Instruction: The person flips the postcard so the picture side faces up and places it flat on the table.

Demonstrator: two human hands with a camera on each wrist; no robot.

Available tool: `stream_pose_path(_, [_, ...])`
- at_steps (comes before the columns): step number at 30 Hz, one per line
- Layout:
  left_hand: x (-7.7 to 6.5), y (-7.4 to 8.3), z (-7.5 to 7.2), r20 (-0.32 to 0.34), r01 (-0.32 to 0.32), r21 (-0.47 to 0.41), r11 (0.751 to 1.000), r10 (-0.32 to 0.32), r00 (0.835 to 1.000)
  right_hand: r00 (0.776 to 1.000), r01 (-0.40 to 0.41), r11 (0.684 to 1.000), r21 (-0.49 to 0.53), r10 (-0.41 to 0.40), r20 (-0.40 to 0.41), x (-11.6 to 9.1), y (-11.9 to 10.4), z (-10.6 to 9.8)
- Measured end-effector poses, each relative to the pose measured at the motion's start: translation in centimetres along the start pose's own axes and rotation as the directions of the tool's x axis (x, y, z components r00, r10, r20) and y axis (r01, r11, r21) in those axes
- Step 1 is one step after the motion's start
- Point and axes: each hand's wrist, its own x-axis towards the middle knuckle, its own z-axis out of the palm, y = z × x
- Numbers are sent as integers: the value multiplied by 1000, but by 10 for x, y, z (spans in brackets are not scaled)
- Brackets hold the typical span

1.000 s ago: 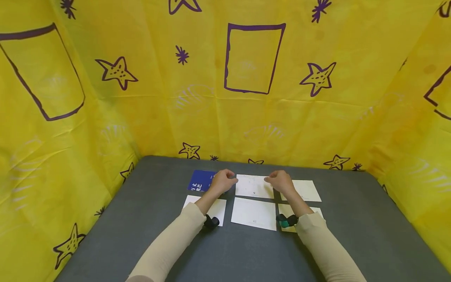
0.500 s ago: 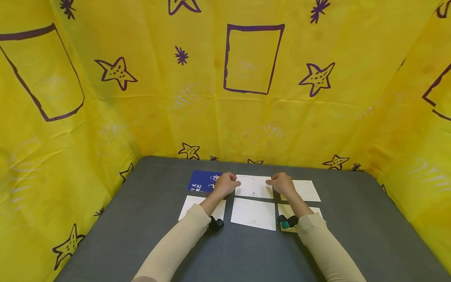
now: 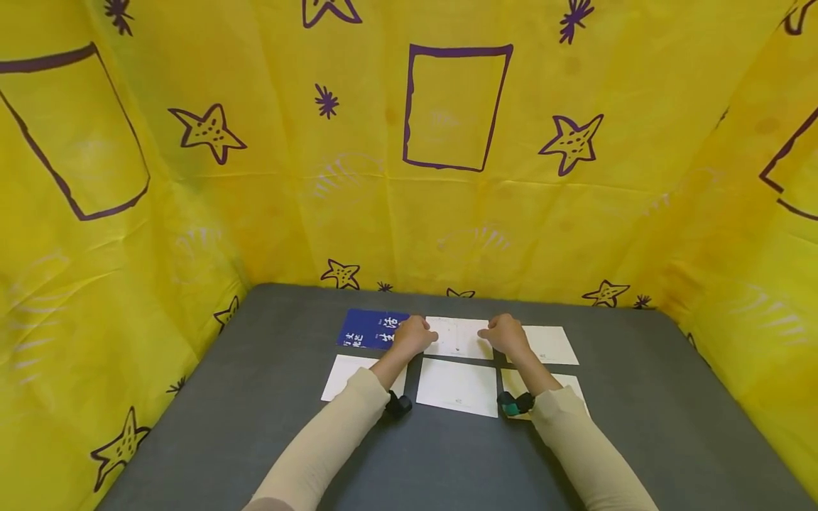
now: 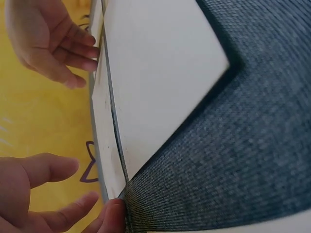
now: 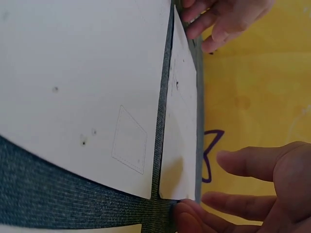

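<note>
A white card (image 3: 456, 337) with faint printed marks lies in the middle of the back row on the grey table. My left hand (image 3: 412, 335) is at its left side, a fingertip at the near corner, thumb apart from the fingers in the left wrist view. Across from it, my right hand (image 3: 505, 333) is at the right edge. In the right wrist view, a finger of that hand (image 5: 257, 189) touches beside the card's corner (image 5: 180, 121), thumb lifted away. Both hands have fingers loosely bent, with nothing pinched. Just in front lies another white card (image 3: 456, 387).
A blue card (image 3: 367, 330) with white characters lies left in the back row, partly behind the left hand. At the right is a cream card (image 3: 556, 344). Front-row cards (image 3: 348, 372) are partly under the forearms. Yellow patterned cloth (image 3: 447, 213) surrounds the table.
My left hand has shifted slightly right and nearer, uncovering more of the blue card. The right hand has barely moved. The middle back card looks nearly unchanged in place.
</note>
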Motion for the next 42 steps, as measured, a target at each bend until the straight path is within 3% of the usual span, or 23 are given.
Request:
stream_pose_path(15, [3, 2, 8, -32, 46, -12, 999, -46, 998, 997, -81, 982, 169, 79, 14, 5, 6, 1])
stream_pose_path(22, [2, 2, 7, -85, 42, 30, 999, -39, 996, 991, -113, 972, 206, 124, -41, 8, 10, 4])
stream_pose_path(31, [5, 1, 6, -87, 58, 15, 998, -56, 995, 986, -145, 966, 212, 158, -47, 14, 11, 6])
stream_pose_path(42, [7, 0, 3, -48, 86, -60, 994, -89, 995, 975, -201, 910, 363, 222, -18, 17, 18, 7])
